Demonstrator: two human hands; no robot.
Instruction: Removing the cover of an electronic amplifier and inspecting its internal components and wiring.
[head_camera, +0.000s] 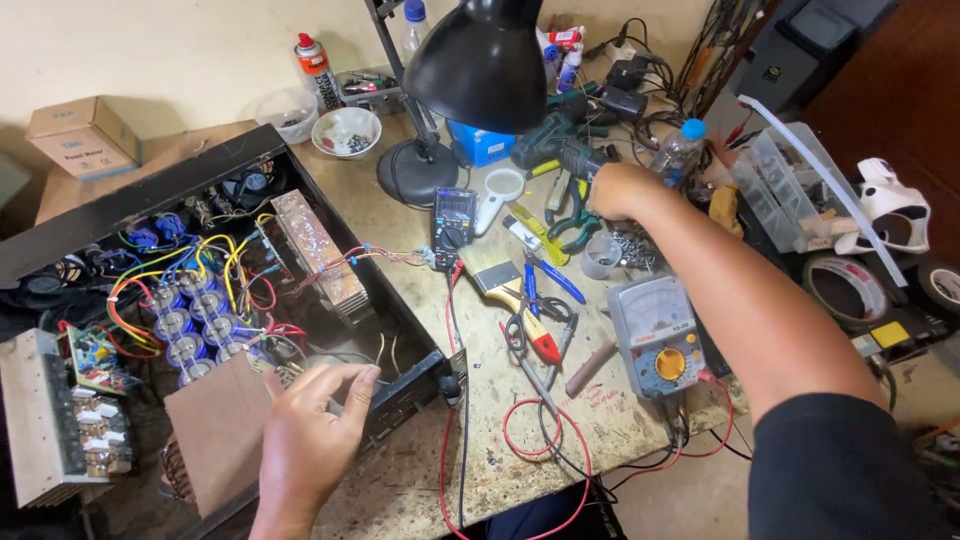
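My left hand (306, 432) hovers with fingers spread over the front edge of an open black amplifier chassis (150, 190), beside a brown cardboard piece (215, 430); it holds nothing. Inside the chassis are coloured wires, blue capacitors (195, 325) and a finned heat sink (318, 258). My right hand (618, 190) reaches far across the bench and rests by a pile of small screws (632, 248) near green pliers (570, 215); its fingers are turned away, so what they grip is hidden.
A black desk lamp (478, 62) stands at the back. On the bench lie a digital multimeter (453, 225), an analog meter (657, 335), a paintbrush (500, 275), cutters, red and black leads, a spray can, bowls, a plastic parts box (785, 190) and tape rolls.
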